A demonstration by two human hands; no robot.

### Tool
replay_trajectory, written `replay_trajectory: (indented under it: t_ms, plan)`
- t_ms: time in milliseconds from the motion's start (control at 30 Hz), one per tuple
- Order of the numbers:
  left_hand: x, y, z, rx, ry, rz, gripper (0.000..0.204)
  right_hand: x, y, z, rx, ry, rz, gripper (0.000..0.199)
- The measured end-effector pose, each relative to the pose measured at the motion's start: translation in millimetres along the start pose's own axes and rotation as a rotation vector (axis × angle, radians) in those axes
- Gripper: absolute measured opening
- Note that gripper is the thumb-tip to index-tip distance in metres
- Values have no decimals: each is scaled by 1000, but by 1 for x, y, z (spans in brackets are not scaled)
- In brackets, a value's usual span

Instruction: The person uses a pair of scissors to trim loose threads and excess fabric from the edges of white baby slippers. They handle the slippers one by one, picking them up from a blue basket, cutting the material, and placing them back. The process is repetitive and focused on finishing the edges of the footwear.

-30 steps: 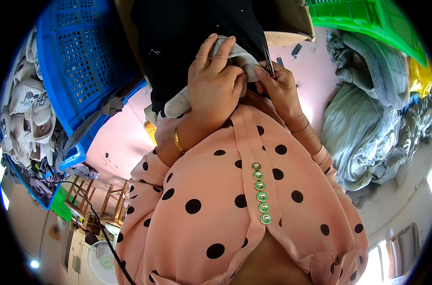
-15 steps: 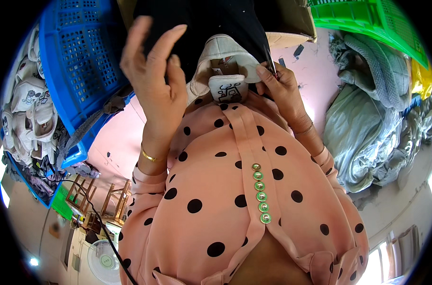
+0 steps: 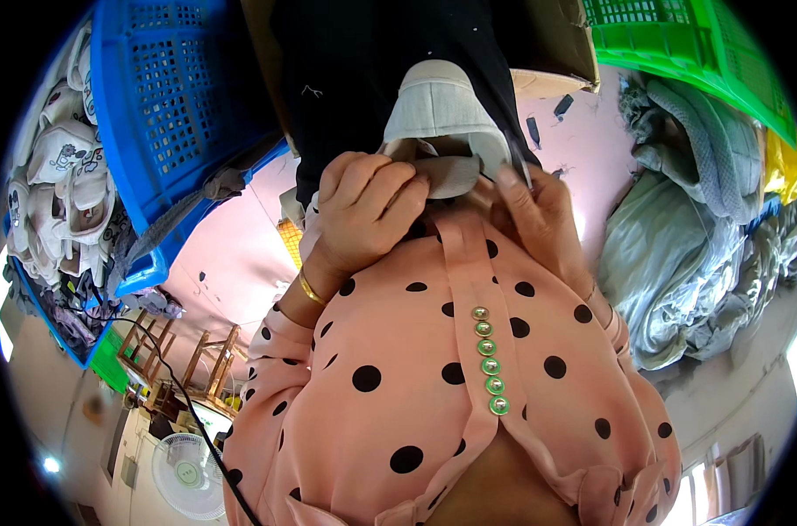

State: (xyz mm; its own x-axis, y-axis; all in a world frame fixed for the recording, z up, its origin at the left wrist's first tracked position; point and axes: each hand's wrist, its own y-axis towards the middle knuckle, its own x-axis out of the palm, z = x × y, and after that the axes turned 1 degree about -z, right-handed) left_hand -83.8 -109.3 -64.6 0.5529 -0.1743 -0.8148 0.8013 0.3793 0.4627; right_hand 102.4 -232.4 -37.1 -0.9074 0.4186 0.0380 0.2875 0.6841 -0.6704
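A cream fabric shoe upper (image 3: 438, 110) lies over my lap with its toe end pointing away from me. Its tongue (image 3: 454, 178) is flipped, so the plain greyish side shows. My left hand (image 3: 368, 206) is closed, fingers curled on the upper's left edge beside the tongue. At the opposite edge my right hand (image 3: 543, 210) pinches the upper between thumb and fingers. Small scissors are also held in that hand; their blade (image 3: 523, 168) shows only as a blurred dark sliver beside the thumb. The fingertips of both hands are partly hidden.
A blue plastic crate (image 3: 166, 105) stands on the left, with a cloth strip tied to it. Beyond it is a pile of printed shoe uppers (image 3: 65, 175). To the right lie grey-green cloth bundles (image 3: 670, 254) below a green crate (image 3: 679, 39). A cardboard box (image 3: 552, 81) stands ahead.
My left hand was raised with fingers spread; it has come down and closed on the upper. The tongue has turned, hiding its printed side. The right hand has shifted slightly nearer me.
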Motion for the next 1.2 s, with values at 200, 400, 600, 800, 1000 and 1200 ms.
replay_trajectory:
  t_ms: [200, 400, 600, 800, 1000, 1200]
  plan:
    - [21, 20, 4, -38, -13, 143, 12, 25, 24, -13, -410, -456, 201, 37]
    - [21, 16, -9, -132, 26, -83, 20, 16, 60, -4, -448, -491, 134, 27]
    - [19, -3, -22, -227, -2, -117, 20, 7, 74, 14, -512, -567, 20, 32]
    - [25, -11, -34, -299, -109, -54, 13, 7, 75, -2, -396, -458, -98, 31]
    - [19, -10, -41, -313, -278, -91, 16, 6, 74, -9, -212, -286, -159, 24]
    - [-6, -7, -40, -752, -717, 59, 15, 2, 76, -22, -149, -182, -163, 26]
